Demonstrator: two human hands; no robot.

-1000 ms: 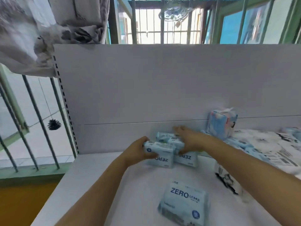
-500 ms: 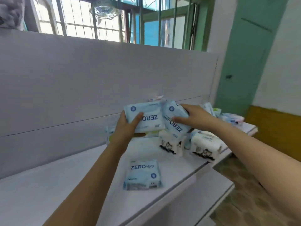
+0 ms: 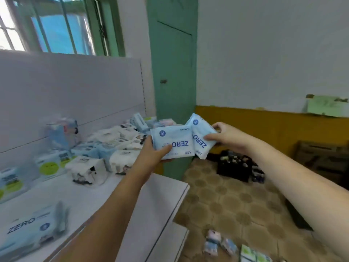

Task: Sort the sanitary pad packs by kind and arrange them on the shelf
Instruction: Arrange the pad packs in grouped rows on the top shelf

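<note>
1. Packs first: two pale-blue "ZERO" sanitary pad packs, held up in the air past the right end of the shelf (image 3: 166, 188), print upside down to the camera. Left ZERO pack (image 3: 172, 141) roughly level; right ZERO pack (image 3: 200, 138) tilted, its left edge tucked just behind or against the other; cannot tell which.
2. Handling, judged: light, soft, squashy film wrap, a bit slick. Not fragile. Best taken by a short edge or corner, thumb on the face, fingers behind; a flat pinch is enough.
3. Left hand (image 3: 154, 150) grips the left pack at its lower left corner, thumb across the front face, fingers hidden behind. Forearm reaches up and forward from bottom left, over the shelf.
4. Right hand (image 3: 225, 137) pinches the right pack's right edge, thumb in front, fingers curled at the top edge. Arm comes in from the lower right, well extended.
5. Third ZERO pack (image 3: 32, 229) lies flat on the shelf near the bottom left, blurred.
6. Mixed pile of other packs (image 3: 113, 146) sits along the shelf's back panel, white ones with dark prints, blue ones, green-labelled ones at far left. Kinds look unsorted.
7. More small packs (image 3: 222, 243) lie on the tiled floor; dark crate (image 3: 236, 167) beyond.
</note>
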